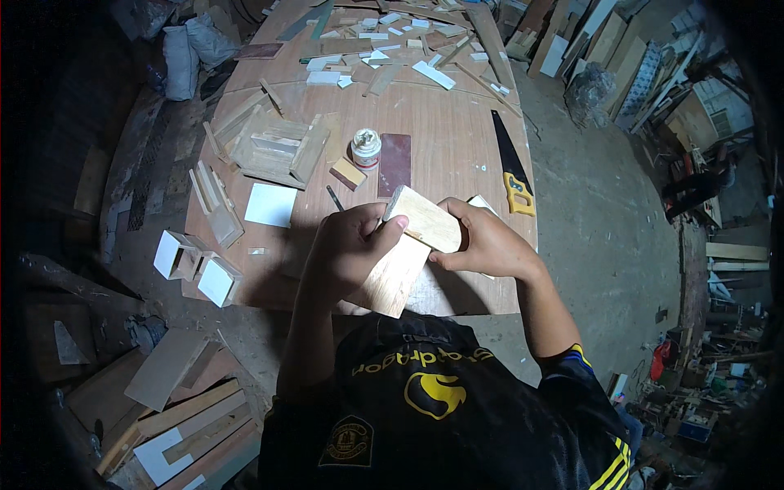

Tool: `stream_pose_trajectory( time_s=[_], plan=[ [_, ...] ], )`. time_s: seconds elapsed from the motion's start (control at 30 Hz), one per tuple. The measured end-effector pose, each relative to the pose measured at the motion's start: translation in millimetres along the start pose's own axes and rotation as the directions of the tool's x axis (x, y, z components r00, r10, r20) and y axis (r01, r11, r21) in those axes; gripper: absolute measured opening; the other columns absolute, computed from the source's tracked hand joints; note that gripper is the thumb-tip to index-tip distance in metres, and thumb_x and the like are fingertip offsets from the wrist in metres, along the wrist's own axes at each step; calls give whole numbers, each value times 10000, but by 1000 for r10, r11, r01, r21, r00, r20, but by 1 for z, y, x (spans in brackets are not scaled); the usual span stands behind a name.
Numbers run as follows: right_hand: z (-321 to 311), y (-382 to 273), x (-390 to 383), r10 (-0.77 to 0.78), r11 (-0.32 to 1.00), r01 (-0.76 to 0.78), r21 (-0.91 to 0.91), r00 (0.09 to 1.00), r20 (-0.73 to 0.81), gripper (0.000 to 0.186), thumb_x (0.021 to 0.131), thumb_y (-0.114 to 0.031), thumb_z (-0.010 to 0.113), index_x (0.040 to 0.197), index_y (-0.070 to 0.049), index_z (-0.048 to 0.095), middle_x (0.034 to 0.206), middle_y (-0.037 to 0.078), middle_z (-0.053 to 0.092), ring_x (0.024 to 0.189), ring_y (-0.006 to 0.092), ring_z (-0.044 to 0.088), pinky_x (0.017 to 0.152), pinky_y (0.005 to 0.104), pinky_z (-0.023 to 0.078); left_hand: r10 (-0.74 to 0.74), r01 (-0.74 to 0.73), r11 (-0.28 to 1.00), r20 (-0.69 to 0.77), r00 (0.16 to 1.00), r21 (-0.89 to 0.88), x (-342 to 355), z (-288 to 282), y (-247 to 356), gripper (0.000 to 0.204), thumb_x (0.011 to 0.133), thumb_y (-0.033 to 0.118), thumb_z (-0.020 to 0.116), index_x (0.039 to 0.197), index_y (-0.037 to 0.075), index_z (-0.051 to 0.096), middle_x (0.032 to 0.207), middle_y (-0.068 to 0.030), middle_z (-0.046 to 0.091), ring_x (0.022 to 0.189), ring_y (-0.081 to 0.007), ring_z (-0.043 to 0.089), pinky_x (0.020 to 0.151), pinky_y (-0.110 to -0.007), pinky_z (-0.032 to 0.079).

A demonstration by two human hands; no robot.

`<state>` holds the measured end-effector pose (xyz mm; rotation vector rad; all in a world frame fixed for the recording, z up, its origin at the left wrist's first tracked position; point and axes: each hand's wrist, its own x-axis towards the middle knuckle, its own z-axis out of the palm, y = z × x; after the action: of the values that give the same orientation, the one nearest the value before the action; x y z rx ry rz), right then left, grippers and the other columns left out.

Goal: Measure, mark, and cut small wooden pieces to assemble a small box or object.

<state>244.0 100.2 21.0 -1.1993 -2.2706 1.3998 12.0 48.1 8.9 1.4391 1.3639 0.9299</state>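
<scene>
My left hand (355,245) and my right hand (482,245) hold two pale wooden pieces over the near part of the table. The upper piece (420,216) is short with a rounded end and lies crosswise over a longer flat board (388,287) that slants down toward me. My left thumb presses on the left of the upper piece; my right fingers grip its right end. Just beyond my hands are a dark pen-like stick (333,197), a yellow-topped block (348,172), a white jar (366,151) and a maroon panel (395,163).
Wooden assemblies (278,147) and a white square (269,204) stand or lie on the table (441,106)'s left. A yellow-handled saw (514,180) lies at the right. Several offcuts (433,73) cover the far end. Boards lean at right (612,57) and pile at lower left (167,367).
</scene>
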Motion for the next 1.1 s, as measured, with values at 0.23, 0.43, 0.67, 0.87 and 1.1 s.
stream_pose_trajectory(
  time_s=[0.23,0.43,0.67,0.87,1.1],
  plan=[
    [3,-4,0,-5,999,3,-47,999,-41,552,723,-202,782,1171,57,588,960,236,699,879,320,710,797,370,544,24,-28,995,-42,999,-100,-2,3,-3,160,952,126,651,897,-24,664,617,81,358,593,-21,309,523,-262,247],
    [2,-2,1,-9,996,6,-92,999,-38,542,717,-202,762,1157,64,591,935,247,700,860,336,713,786,375,546,32,-36,994,-39,999,-101,-1,5,-4,235,951,202,651,902,-27,676,610,-41,586,572,-48,486,519,-277,393],
    [2,0,2,36,992,-40,-122,999,-36,542,719,-206,751,1165,53,587,957,260,695,876,358,706,795,390,546,-1,-4,980,-27,1000,-198,3,8,-10,295,965,237,647,894,-48,677,702,-62,674,649,-57,564,596,-270,468],
    [-14,3,-5,-138,915,62,-398,976,-166,878,698,-222,839,1432,9,416,1225,255,606,1182,364,573,999,452,449,-106,89,969,-58,993,-230,16,4,-67,357,962,322,655,863,-19,691,705,10,631,682,-44,532,605,-251,441],
    [-38,77,-21,37,835,429,343,579,-815,421,955,-119,628,1345,-42,493,1007,50,608,873,94,558,767,247,470,-321,126,914,-499,805,-385,12,12,-99,433,926,444,674,837,20,689,602,68,450,584,-46,423,535,-281,352]
  ],
)
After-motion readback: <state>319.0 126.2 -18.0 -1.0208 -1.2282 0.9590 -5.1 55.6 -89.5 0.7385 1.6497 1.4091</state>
